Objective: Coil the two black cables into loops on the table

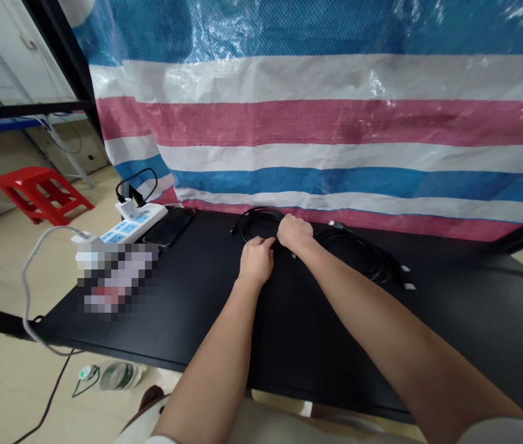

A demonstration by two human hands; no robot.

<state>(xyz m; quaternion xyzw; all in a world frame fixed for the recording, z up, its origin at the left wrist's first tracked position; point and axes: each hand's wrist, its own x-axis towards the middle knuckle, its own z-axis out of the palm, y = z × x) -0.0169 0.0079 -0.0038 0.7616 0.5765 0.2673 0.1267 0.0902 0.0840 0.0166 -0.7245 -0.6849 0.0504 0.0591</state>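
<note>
A coiled black cable (253,216) lies on the black tabletop (197,308) near its back edge. My right hand (295,232) is closed around the right side of this coil. Just in front and to the left, my left hand (256,260) is closed at the near side of the same coil, its fingertips partly hidden by the hand itself. To the right rests a second bundle of black cables (375,262) with light connector ends, partly behind my right forearm.
A white power strip (139,225) with plugs stands at the table's left end, beside a dark phone (169,227) and a blurred-out item (120,280). A striped plastic sheet (312,123) hangs behind the table. On the floor are a red stool (46,191) and a clear container (118,376).
</note>
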